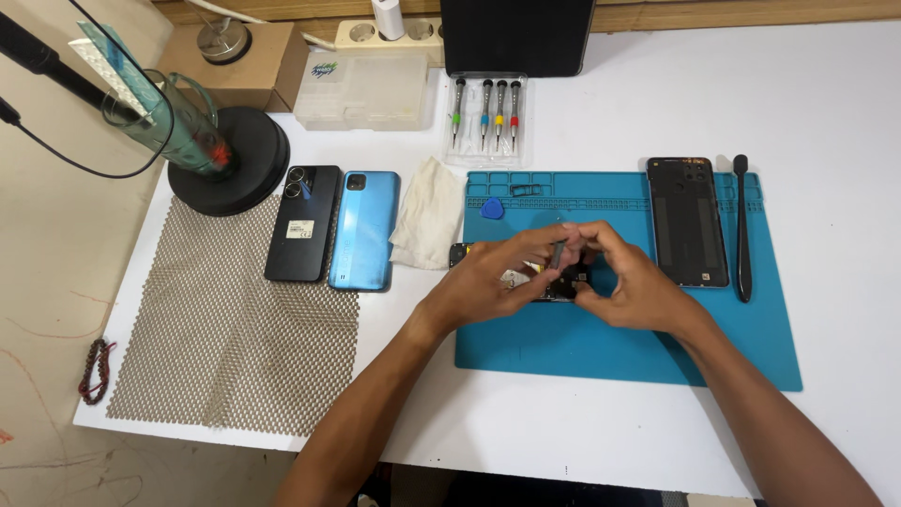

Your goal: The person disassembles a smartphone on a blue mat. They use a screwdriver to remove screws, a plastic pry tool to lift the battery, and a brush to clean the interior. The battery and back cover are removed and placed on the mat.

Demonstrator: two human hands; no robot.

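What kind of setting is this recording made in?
Most likely a phone repair bench: a blue work mat, a set of small screwdrivers, and an opened phone under both hands, with two more phones lying beside it.

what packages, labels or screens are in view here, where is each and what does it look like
Cardboard box: back left of the table, brown, a round metal thing on top.
Plastic case: beside the box, frosted, rectangular, small blue-green sticker at its corner.
Screwdriver pack: clear, four drivers with coloured collars.
Sticker: white rectangle on the black phone.
Dark screen: back edge, black, blank.
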